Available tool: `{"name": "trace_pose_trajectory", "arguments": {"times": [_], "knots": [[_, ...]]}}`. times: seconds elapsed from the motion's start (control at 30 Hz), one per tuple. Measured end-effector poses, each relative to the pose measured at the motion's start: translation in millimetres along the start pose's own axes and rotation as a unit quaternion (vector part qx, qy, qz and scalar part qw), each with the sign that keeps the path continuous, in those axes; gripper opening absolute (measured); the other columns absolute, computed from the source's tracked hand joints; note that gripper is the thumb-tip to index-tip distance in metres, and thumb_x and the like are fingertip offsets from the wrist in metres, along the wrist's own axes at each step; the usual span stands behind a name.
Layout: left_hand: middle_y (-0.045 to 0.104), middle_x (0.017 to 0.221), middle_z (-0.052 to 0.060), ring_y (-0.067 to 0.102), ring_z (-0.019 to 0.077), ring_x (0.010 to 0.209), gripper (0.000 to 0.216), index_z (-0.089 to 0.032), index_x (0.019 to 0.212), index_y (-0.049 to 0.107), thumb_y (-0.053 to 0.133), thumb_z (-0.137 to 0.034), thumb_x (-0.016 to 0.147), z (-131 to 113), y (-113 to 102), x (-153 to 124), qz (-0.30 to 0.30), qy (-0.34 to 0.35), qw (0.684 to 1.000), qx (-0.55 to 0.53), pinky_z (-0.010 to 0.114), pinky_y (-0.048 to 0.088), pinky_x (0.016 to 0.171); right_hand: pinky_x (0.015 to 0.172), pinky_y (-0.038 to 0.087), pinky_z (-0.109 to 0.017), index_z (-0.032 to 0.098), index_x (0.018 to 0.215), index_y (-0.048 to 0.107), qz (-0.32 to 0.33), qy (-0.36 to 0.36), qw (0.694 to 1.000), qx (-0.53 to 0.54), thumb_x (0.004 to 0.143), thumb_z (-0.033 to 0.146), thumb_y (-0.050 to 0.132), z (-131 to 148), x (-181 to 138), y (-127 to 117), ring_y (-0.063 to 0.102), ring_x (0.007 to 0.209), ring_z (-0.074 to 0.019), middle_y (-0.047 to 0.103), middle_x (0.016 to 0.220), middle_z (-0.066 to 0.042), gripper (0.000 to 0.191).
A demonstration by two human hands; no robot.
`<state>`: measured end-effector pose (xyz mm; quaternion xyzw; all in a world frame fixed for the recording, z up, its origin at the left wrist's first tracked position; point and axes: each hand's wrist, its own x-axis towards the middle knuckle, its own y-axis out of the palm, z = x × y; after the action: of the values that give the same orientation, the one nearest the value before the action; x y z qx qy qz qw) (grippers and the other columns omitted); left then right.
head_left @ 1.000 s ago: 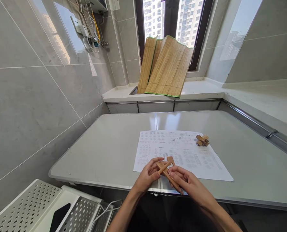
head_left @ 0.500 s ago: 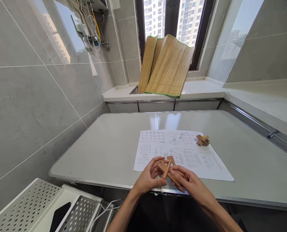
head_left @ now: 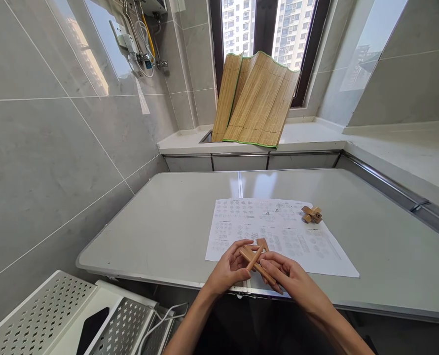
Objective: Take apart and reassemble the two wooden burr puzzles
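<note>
Between my hands, just above the table's front edge, are several brown wooden puzzle pieces (head_left: 255, 258) crossing one another. My left hand (head_left: 230, 268) is closed around them from the left, its thumb at the lower end of a slim slanted stick. From the right, my right hand (head_left: 284, 273) pinches the longer flat piece that points down toward me. Another flat piece with an opening sticks up behind, over the paper. How the pieces join is partly hidden by my fingers. Beyond them lies a printed instruction sheet (head_left: 278, 231) with small diagrams.
An assembled wooden burr puzzle (head_left: 311, 214) sits on the sheet's right edge. The pale table (head_left: 160, 222) reaches back to a ledge, where a folded bamboo mat (head_left: 262, 101) leans against the window. White perforated racks (head_left: 38, 315) with a cable stand at lower left.
The slim stick has tilted slightly further over between my hands. My hands stay almost in place, and the whole view has shifted a little.
</note>
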<state>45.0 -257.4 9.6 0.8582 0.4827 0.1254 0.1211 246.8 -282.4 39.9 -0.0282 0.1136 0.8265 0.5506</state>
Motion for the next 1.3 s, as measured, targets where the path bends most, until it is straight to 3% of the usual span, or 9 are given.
{"name": "trace_pose_trajectory", "arguments": {"times": [0.8,1.3], "knots": [[0.054,0.147,0.017,0.05,0.0399,0.138,0.092,-0.025,0.14,0.054,0.095,-0.05,0.061,3.2,-2.9,-1.8,0.01,0.024,1.0,-0.001,0.056,0.032,0.119,0.055,0.03,-0.026,0.02,0.1,0.067,0.001,-0.006,1.0,-0.02,0.085,0.072,0.065,9.8,-6.8,4.1,0.035,0.058,-0.0117,0.045,0.064,0.004,0.054],[0.053,0.148,0.018,0.047,0.0409,0.14,0.099,-0.025,0.143,0.052,0.097,-0.048,0.058,5.5,-5.2,-3.2,0.023,0.025,0.999,0.003,0.055,0.032,0.118,0.057,0.032,-0.025,0.021,0.104,0.058,0.027,-0.006,0.999,-0.022,0.091,0.066,0.063,8.1,-8.8,0.5,0.037,0.06,-0.0116,0.05,0.067,0.004,0.047]]}}
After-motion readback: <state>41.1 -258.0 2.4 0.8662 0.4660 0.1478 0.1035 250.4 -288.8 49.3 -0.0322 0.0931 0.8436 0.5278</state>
